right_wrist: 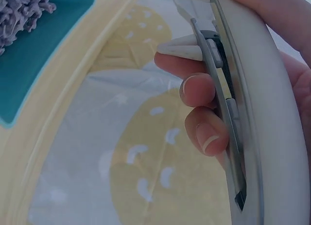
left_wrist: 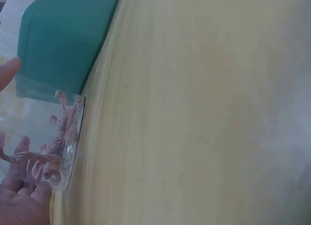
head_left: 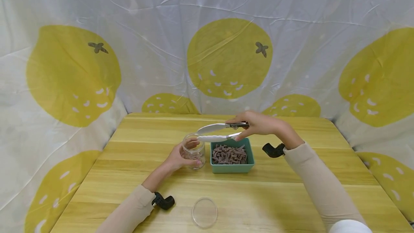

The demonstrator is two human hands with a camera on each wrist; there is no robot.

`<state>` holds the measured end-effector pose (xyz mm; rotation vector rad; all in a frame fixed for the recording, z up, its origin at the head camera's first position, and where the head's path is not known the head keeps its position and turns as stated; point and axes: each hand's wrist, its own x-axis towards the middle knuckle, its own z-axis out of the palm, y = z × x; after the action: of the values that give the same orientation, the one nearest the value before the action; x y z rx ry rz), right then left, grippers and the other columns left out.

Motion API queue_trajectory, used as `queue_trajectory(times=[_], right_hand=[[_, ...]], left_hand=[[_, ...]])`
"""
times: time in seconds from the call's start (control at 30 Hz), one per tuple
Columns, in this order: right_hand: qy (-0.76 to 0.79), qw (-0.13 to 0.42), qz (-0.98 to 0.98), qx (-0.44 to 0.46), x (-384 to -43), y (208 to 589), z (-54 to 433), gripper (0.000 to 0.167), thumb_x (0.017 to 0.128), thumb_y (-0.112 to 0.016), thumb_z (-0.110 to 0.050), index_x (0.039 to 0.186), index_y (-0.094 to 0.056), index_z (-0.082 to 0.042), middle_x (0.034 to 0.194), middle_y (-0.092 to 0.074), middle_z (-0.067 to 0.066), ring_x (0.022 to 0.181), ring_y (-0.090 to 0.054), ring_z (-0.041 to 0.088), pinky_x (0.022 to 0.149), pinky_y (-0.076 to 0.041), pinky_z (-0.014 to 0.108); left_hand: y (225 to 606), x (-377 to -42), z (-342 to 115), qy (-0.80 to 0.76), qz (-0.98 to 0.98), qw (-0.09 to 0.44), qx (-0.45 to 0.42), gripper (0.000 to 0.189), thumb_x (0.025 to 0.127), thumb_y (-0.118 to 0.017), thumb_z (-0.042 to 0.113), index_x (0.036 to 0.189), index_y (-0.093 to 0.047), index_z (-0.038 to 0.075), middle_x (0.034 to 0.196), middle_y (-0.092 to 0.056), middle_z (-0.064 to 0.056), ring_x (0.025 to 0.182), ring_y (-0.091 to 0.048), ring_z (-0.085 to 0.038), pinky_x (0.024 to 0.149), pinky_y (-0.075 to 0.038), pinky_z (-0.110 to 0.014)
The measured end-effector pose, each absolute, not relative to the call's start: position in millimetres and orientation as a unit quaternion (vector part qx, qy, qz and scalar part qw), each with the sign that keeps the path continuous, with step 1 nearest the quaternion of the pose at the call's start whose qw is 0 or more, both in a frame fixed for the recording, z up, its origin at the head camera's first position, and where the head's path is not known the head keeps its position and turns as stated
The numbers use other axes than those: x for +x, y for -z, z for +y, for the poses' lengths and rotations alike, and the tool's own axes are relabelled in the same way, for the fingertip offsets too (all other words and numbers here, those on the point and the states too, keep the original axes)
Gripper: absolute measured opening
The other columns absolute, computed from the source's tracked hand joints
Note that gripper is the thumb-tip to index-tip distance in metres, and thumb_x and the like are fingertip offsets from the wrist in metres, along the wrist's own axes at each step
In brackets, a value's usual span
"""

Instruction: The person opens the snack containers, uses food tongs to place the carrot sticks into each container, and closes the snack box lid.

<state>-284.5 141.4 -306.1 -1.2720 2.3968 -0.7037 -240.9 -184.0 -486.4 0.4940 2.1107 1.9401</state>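
Note:
My left hand point(head_left: 176, 159) grips a clear jar point(head_left: 195, 163) upright on the table, fingers and thumb round its side. A few pinkish-brown dried strips point(left_wrist: 65, 130) lie at its bottom. In my right hand point(head_left: 258, 123) is a pair of tongs point(head_left: 211, 138) with white tips, held sideways between fingers and thumb. Its tips stand apart over the jar's mouth; I see no strip between them. Right of the jar, a green rectangular container point(head_left: 233, 168) holds many purplish-brown strips point(head_left: 229, 154). The right wrist view shows fingers curled at the tongs' metal arms point(right_wrist: 228, 113).
A clear round lid point(head_left: 205, 213) lies flat near the front of the wooden table point(head_left: 275, 204). Behind the table hangs a white curtain point(head_left: 155, 53) printed with yellow fruit. Black wrist devices point(head_left: 164, 201) sit on both forearms.

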Motion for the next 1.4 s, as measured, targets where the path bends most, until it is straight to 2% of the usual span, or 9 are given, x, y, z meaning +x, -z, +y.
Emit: queue_trajectory(times=[0.2,0.3,0.4,0.63,0.77,1.0,1.13,1.27,1.4], right_hand=[[0.254,0.168,0.846,-0.438,-284.7,312.4,159.1,0.064,0.088,-0.078,-0.028,0.142,-0.054,-0.002,0.074,-0.045,0.005,0.058,-0.033,0.015,0.059,-0.034,0.028],[0.241,0.166,0.848,-0.442,-285.1,317.8,167.3,0.066,0.087,-0.079,-0.028,0.141,-0.054,-0.002,0.075,-0.046,0.001,0.057,-0.033,0.014,0.058,-0.035,0.028],[0.232,0.167,0.849,-0.443,-285.2,324.5,174.4,0.065,0.085,-0.08,-0.027,0.14,-0.056,0.0,0.088,-0.058,0.001,0.056,-0.033,0.011,0.058,-0.036,0.027],[0.212,0.172,0.859,-0.434,-286.7,338.8,180.8,0.067,0.082,-0.083,-0.027,0.137,-0.058,0.002,0.079,-0.051,-0.002,0.056,-0.03,0.006,0.057,-0.033,0.025],[0.201,0.173,0.863,-0.429,-286.4,345.3,179.7,0.067,0.081,-0.085,-0.021,0.137,-0.057,0.005,0.093,-0.06,0.001,0.059,-0.033,0.008,0.056,-0.034,0.026],[0.165,0.179,0.876,-0.417,-284.3,352.6,173.9,0.071,0.08,-0.085,-0.023,0.14,-0.054,0.001,0.11,-0.063,0.013,0.066,-0.037,0.011,0.061,-0.035,0.029],[0.155,0.177,0.878,-0.417,-282.5,353.0,171.1,0.072,0.08,-0.085,-0.023,0.141,-0.054,0.001,0.112,-0.062,0.014,0.071,-0.043,0.013,0.064,-0.039,0.031],[0.153,0.174,0.879,-0.418,-280.8,352.1,170.0,0.074,0.079,-0.086,-0.024,0.14,-0.054,0.002,0.112,-0.062,0.015,0.085,-0.056,0.016,0.071,-0.048,0.033],[0.151,0.176,0.882,-0.41,-279.4,352.6,170.5,0.075,0.079,-0.087,-0.024,0.141,-0.053,0.002,0.113,-0.061,0.015,0.096,-0.061,0.022,0.077,-0.052,0.035]], left_hand=[[485.7,-241.3,-183.8,-0.667,0.716,0.111,0.173,0.082,0.073,-0.085,-0.006,0.144,-0.046,0.007,0.146,-0.05,-0.019,0.139,-0.039,-0.037,0.112,-0.033,-0.051],[484.8,-241.2,-183.4,-0.669,0.715,0.111,0.17,0.082,0.072,-0.086,-0.006,0.143,-0.047,0.008,0.146,-0.05,-0.019,0.139,-0.04,-0.036,0.112,-0.031,-0.051],[485.7,-241.5,-182.9,-0.667,0.717,0.113,0.17,0.081,0.073,-0.086,-0.005,0.143,-0.047,0.007,0.145,-0.05,-0.02,0.139,-0.04,-0.037,0.113,-0.031,-0.051],[486.5,-241.7,-183.1,-0.665,0.718,0.11,0.175,0.082,0.073,-0.086,-0.006,0.144,-0.046,0.007,0.145,-0.05,-0.019,0.139,-0.04,-0.036,0.112,-0.032,-0.052],[486.6,-242.5,-183.5,-0.664,0.719,0.108,0.175,0.082,0.073,-0.085,-0.007,0.144,-0.047,0.008,0.145,-0.051,-0.018,0.139,-0.041,-0.035,0.111,-0.034,-0.049],[485.2,-241.9,-183.8,-0.66,0.72,0.116,0.183,0.084,0.075,-0.084,-0.007,0.147,-0.04,0.0,0.147,-0.047,-0.022,0.139,-0.039,-0.038,0.111,-0.035,-0.047],[485.6,-242.5,-183.6,-0.659,0.721,0.116,0.182,0.083,0.075,-0.084,-0.006,0.147,-0.041,0.001,0.147,-0.048,-0.021,0.139,-0.04,-0.037,0.111,-0.033,-0.05],[485.6,-242.3,-183.7,-0.66,0.72,0.114,0.181,0.083,0.075,-0.084,-0.005,0.146,-0.042,0.002,0.146,-0.049,-0.02,0.139,-0.04,-0.036,0.112,-0.032,-0.053],[485.4,-241.5,-184.2,-0.661,0.719,0.115,0.181,0.083,0.075,-0.085,-0.005,0.146,-0.043,0.003,0.146,-0.049,-0.019,0.139,-0.04,-0.036,0.112,-0.032,-0.053]])
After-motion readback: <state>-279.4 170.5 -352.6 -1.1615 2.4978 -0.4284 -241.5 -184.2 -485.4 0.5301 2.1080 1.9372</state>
